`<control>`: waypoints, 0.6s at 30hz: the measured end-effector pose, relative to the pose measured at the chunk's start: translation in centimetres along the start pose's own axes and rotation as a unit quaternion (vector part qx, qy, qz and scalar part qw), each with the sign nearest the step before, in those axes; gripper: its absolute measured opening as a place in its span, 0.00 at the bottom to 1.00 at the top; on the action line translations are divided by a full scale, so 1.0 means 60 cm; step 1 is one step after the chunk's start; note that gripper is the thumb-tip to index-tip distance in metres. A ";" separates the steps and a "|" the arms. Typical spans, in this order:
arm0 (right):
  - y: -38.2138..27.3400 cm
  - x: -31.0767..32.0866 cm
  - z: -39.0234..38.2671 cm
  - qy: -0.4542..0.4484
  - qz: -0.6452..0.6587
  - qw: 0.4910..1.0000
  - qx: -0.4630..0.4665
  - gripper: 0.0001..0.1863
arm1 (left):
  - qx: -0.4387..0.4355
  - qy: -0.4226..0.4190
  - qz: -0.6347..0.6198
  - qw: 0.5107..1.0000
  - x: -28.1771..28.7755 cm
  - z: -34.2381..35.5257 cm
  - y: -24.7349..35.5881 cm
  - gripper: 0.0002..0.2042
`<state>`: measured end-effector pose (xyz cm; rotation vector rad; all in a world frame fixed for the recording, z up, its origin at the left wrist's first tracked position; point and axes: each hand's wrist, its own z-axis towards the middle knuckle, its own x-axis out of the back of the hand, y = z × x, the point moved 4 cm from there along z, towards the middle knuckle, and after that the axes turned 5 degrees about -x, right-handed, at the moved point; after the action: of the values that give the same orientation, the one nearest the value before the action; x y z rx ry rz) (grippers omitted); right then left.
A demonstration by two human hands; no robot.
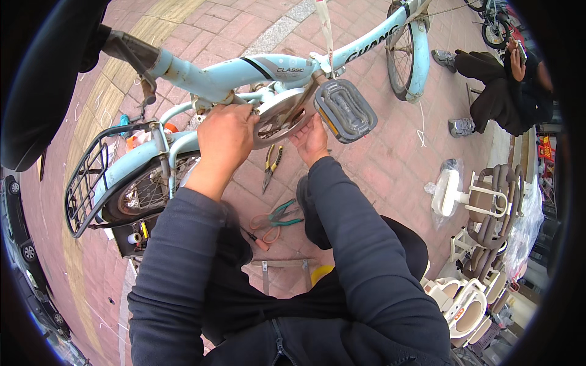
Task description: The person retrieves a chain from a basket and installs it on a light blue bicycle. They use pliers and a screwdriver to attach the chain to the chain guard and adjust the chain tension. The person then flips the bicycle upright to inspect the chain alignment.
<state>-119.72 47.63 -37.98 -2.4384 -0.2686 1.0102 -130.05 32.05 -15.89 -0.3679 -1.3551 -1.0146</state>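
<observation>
A light blue bicycle (244, 73) stands in front of me, its frame running from the seat at the left to the front wheel at the right. My left hand (227, 137) is closed at the rear edge of the round silver chain guard (264, 125), close under the frame tube; its fingertips and whatever they pinch are hidden. At the guard's lower right rim, my right hand (310, 139) grips the edge with thumb and fingers. Just above that hand juts a black pedal (346, 111) with an amber reflector. The chain parts behind the guard are mostly hidden.
On the brick paving lie yellow-black pliers (270, 168), green-handled pliers (285, 213) and an orange-handled tool (260, 244). A black rear rack (85, 183) sticks out left, above a toolbox (129, 239). At right are child seats (467, 308) and a seated person (506, 85).
</observation>
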 end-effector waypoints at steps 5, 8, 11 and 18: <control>0.004 0.008 0.002 -0.019 0.027 0.999 0.000 0.34 | -0.005 0.017 -0.017 1.000 0.000 -0.001 -0.003 0.07; 0.007 0.004 0.004 -0.029 0.036 0.999 0.010 0.34 | 0.009 0.015 -0.024 1.000 0.000 0.001 -0.005 0.07; 0.011 0.004 0.003 -0.013 -0.002 1.000 0.007 0.34 | -0.001 0.023 -0.026 0.999 0.002 0.001 -0.005 0.07; 0.040 0.073 0.009 0.093 -0.125 0.988 0.001 0.28 | -0.039 0.019 -0.068 0.997 0.017 -0.004 -0.009 0.10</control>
<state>-116.99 47.28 -42.20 -2.4017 -0.4941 0.6703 -130.39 31.20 -15.20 -0.3155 -1.3224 -1.1848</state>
